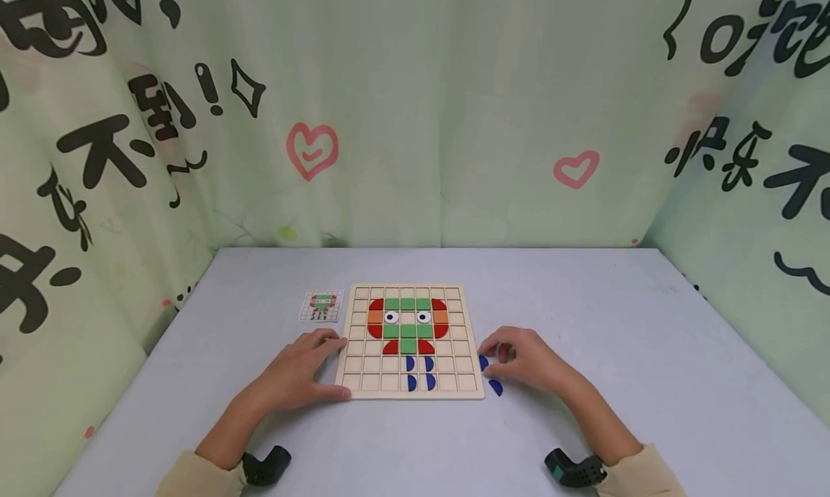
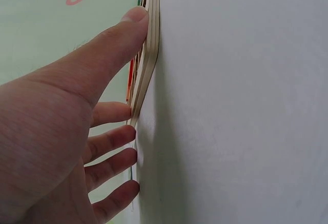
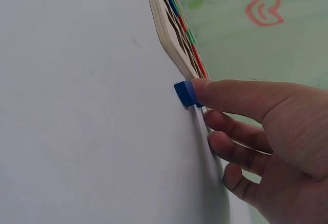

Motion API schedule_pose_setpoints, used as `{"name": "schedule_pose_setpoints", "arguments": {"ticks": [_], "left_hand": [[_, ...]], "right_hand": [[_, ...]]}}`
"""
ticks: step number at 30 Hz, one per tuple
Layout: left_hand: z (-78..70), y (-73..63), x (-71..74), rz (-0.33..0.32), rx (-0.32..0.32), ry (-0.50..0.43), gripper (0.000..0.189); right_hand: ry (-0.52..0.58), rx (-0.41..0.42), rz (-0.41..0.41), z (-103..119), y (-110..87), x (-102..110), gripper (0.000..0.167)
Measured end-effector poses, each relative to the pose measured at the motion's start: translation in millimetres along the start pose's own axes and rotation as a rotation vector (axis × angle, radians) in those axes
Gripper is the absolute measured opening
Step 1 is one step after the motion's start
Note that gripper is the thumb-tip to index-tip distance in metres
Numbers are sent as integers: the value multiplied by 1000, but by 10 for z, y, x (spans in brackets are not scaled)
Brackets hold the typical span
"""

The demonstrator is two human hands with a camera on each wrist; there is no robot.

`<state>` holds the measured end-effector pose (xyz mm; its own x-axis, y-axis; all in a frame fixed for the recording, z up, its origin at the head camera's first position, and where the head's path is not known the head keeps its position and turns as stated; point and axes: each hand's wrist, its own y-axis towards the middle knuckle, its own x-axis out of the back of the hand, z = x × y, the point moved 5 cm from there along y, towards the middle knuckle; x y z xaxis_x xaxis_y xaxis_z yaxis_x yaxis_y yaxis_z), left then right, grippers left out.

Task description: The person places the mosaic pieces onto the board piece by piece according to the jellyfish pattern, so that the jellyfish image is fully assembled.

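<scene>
A wooden grid board (image 1: 363,382) lies on the table, with red, green and orange tiles, two eye tiles and several blue half-round pieces (image 1: 431,382) on it. My left hand (image 1: 298,371) rests against the board's left side, thumb (image 2: 136,16) at the near corner and index finger at the edge higher up. Just off the right edge, my right hand (image 1: 528,360) pinches a blue half-round piece (image 1: 483,363) between thumb and index finger, the other fingers loosely curled. Another blue half-round piece (image 1: 496,387) lies on the table below that hand; the right wrist view shows it before the thumb (image 3: 205,90).
A small picture card (image 1: 322,306) with a matching coloured figure lies left of the board's upper corner. The white table (image 1: 583,288) ends at a pale green curtain (image 1: 402,122) behind, with more curtain on both sides.
</scene>
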<state>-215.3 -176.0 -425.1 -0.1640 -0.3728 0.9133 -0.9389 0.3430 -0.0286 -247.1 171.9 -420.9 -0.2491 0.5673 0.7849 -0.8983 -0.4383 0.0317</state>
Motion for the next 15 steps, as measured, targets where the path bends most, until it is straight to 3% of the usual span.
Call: {"name": "schedule_pose_setpoints", "arguments": {"ticks": [15], "left_hand": [[-16, -7, 24, -11, -17, 7, 82]], "right_hand": [[3, 35, -9, 10, 5, -55, 21]]}}
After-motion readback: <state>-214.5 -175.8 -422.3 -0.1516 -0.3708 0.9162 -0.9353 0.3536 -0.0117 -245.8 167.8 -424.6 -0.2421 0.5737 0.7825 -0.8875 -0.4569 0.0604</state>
